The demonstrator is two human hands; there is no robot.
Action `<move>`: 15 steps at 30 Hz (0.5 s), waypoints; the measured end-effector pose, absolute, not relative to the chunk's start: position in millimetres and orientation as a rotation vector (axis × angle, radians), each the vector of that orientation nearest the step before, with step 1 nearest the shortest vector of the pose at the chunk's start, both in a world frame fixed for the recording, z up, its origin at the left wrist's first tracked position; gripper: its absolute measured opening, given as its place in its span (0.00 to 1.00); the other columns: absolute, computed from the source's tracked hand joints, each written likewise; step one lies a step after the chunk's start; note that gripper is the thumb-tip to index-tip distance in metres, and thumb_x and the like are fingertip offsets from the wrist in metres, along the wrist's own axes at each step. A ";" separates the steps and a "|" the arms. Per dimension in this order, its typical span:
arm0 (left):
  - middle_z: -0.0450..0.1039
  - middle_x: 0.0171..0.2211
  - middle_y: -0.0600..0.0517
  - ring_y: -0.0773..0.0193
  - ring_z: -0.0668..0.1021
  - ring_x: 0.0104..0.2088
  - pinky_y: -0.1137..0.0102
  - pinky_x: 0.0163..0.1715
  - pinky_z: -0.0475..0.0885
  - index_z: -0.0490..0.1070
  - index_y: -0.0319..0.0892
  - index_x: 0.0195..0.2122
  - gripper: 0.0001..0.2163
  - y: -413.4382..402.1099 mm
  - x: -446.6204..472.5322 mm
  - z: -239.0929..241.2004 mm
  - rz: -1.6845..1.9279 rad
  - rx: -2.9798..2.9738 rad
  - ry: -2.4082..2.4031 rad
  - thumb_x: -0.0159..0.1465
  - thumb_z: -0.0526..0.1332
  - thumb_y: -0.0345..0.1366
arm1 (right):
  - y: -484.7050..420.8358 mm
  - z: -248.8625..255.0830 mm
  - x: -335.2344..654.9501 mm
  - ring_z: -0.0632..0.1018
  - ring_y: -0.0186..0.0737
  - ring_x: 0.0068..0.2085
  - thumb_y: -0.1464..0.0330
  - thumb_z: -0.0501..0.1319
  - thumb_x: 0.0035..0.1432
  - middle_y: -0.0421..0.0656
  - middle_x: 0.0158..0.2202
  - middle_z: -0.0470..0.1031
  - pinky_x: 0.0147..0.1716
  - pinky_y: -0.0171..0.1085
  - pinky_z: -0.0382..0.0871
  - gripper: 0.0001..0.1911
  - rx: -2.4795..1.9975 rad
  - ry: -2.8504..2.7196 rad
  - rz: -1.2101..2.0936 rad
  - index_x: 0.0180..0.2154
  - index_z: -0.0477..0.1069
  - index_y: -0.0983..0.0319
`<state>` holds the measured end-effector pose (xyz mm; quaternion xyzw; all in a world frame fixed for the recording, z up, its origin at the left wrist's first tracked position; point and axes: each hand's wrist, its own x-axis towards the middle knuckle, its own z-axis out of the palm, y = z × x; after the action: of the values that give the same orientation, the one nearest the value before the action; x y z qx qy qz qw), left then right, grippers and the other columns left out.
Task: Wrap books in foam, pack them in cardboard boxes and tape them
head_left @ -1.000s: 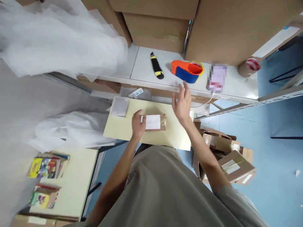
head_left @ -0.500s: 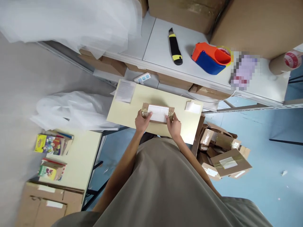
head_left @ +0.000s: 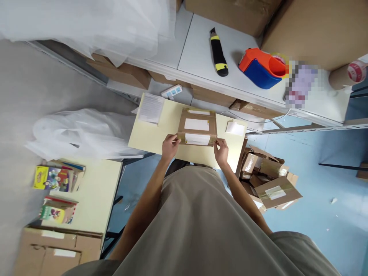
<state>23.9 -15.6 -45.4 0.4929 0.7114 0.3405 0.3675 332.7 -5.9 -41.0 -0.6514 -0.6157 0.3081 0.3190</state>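
Note:
A taped cardboard box (head_left: 196,116) with white labels on its faces rests on the small pale-yellow table (head_left: 161,143) in front of me. At its near left corner, my left hand (head_left: 170,147) is closed, with thumb and fingertips pinching the edge. My right hand (head_left: 221,151) is closed in the same way at the near right corner. The underside of the box is hidden. A printed sheet (head_left: 150,109) lies to its left, and a small white paper piece (head_left: 235,128) to its right.
On the shelf beyond are a utility knife (head_left: 219,53), an orange-and-blue tape dispenser (head_left: 260,71) and a tape roll (head_left: 349,74). Flattened and opened cartons (head_left: 277,191) pile up at right. White plastic sheeting (head_left: 77,132) and picture books (head_left: 53,178) are at left.
The box has turned, so that a wider labelled top and its near side now show. Both hands have moved from its ends to its near corners, slightly farther apart.

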 end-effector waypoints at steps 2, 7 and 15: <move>0.81 0.49 0.45 0.52 0.87 0.48 0.60 0.56 0.84 0.85 0.45 0.53 0.14 -21.8 24.2 -61.3 0.772 1.234 1.854 0.69 0.66 0.36 | -16.9 -60.0 331.8 0.86 0.50 0.49 0.65 0.58 0.75 0.53 0.50 0.81 0.53 0.48 0.85 0.15 -1.759 -1.592 0.902 0.52 0.81 0.61; 0.85 0.53 0.41 0.44 0.87 0.54 0.51 0.64 0.80 0.84 0.44 0.56 0.19 -33.0 18.2 -89.7 0.531 1.160 1.862 0.65 0.64 0.28 | -32.3 -88.7 335.9 0.87 0.50 0.47 0.69 0.55 0.71 0.54 0.51 0.86 0.52 0.50 0.84 0.16 -1.873 -1.598 1.131 0.48 0.82 0.60; 0.81 0.65 0.37 0.46 0.85 0.60 0.50 0.69 0.77 0.80 0.40 0.64 0.24 27.2 -3.0 -92.7 0.690 1.116 1.851 0.67 0.61 0.31 | 21.2 -84.4 353.1 0.87 0.51 0.47 0.58 0.57 0.72 0.59 0.56 0.86 0.52 0.52 0.85 0.21 -1.846 -1.443 1.111 0.52 0.83 0.62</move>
<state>-3.0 27.2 -92.7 0.4458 0.7395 0.2757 0.4224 353.1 21.2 -84.4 -0.6852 -0.5358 0.4123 0.2709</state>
